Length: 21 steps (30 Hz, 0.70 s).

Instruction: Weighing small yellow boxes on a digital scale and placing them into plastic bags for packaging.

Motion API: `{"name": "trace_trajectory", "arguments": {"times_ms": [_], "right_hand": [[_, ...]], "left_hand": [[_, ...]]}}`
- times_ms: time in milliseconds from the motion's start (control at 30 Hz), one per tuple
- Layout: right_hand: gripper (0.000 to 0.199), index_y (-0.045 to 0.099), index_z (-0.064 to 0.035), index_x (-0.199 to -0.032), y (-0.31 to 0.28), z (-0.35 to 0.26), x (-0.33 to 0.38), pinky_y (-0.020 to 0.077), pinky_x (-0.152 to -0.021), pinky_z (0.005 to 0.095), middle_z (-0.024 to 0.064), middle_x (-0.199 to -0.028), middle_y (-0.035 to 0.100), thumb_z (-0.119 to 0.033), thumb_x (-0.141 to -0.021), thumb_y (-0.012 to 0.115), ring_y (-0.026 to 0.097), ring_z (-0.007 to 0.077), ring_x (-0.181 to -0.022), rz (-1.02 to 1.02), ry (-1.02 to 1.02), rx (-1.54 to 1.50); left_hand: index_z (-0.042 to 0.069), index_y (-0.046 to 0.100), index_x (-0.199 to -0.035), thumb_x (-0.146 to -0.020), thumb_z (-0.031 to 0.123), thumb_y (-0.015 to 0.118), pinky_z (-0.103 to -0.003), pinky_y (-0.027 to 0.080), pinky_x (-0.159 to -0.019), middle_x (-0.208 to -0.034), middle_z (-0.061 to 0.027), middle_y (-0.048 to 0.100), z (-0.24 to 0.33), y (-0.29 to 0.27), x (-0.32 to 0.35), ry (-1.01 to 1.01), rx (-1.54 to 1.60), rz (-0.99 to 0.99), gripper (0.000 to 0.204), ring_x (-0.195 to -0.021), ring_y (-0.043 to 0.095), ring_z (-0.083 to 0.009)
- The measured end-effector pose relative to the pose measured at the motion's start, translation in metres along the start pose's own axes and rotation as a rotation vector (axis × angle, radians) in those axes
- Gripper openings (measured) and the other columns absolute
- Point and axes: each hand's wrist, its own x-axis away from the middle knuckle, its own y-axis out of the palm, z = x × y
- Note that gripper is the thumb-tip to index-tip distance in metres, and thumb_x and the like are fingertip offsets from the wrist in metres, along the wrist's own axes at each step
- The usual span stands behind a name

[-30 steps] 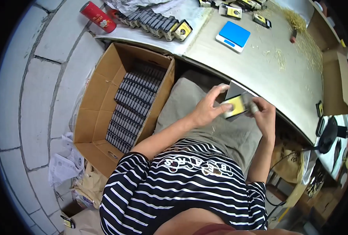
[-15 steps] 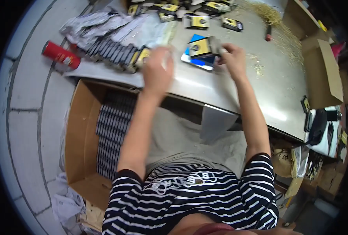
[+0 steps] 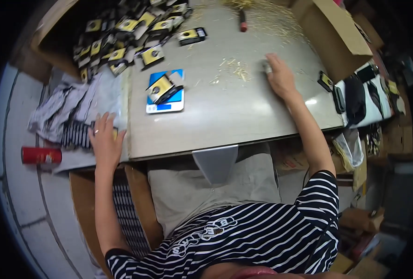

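Left grip (image 3: 107, 143): fingers spread over end of box row (image 3: 74, 135); clamped or not, cannot tell. Right grip (image 3: 281, 80): closure unclear. Yellow-black box (image 3: 162, 89) on blue scale (image 3: 177, 98), between the grips. Probably light, stiff card, crushable; pinch opposite edges.

Grey tabletop (image 3: 206, 121) | blue-white scale (image 3: 173, 99) | heaped yellow-black boxes (image 3: 128, 25) | straw scraps (image 3: 237, 69) | red-handled tool (image 3: 243, 25)

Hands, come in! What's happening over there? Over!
Left hand over end of box row. Right hand over tabletop, grip unclear. Yellow-black box on blue scale. Straw between scale and right hand.
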Motion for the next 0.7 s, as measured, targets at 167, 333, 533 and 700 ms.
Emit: {"name": "trace_trajectory", "arguments": {"times_ms": [167, 333, 533, 700], "right_hand": [[0.050, 0.043, 0.0042, -0.130, -0.015, 0.135, 0.004, 0.0332, -0.107, 0.0415, 0.0242, -0.133, 0.046, -0.009, -0.082, 0.050, 0.041, 0.0378, -0.126, 0.204, 0.198, 0.312], [0.064, 0.031, 0.0006, -0.139, 0.013, 0.161, -0.058, 0.0310, -0.107, 0.0493, 0.0231, -0.145, 0.032, -0.024, -0.084, 0.052, 0.031, 0.0354, -0.134, 0.039, 0.450, 0.424], [0.064, 0.024, -0.0132, -0.148, 0.038, 0.170, -0.137, 0.0220, -0.112, 0.0522, 0.0091, -0.155, 0.020, -0.038, -0.092, 0.040, 0.015, 0.0268, -0.144, -0.128, 0.362, 0.356], [0.066, 0.019, -0.0198, -0.150, 0.061, 0.058, -0.106, 0.0130, -0.114, 0.0542, 0.0055, -0.157, 0.014, -0.054, -0.095, 0.032, 0.010, 0.0270, -0.145, -0.271, 0.021, 0.307]], "left_hand": [[0.002, 0.046, -0.131, -0.081, 0.008, 0.065, -0.041, 0.028, -0.108, -0.133, -0.0183, 0.048, 0.022, -0.039, -0.010, 0.117, 0.188, 0.115, 0.054, -0.128, 0.041, -0.0339], [-0.001, 0.043, -0.132, -0.079, 0.000, 0.062, -0.036, 0.032, -0.107, -0.132, -0.0195, 0.048, 0.053, -0.047, -0.018, 0.104, 0.460, 0.028, 0.057, -0.126, 0.044, -0.0336], [-0.001, 0.045, -0.130, -0.078, 0.001, 0.064, -0.036, 0.034, -0.106, -0.130, -0.0195, 0.049, 0.081, -0.042, -0.041, 0.199, 0.424, 0.021, 0.055, -0.124, 0.046, -0.0340], [0.000, 0.053, -0.122, -0.082, 0.010, 0.064, -0.037, 0.041, -0.098, -0.118, -0.0210, 0.056, 0.068, -0.043, -0.066, 0.147, 0.483, 0.130, 0.042, -0.112, 0.053, -0.0373]]}}
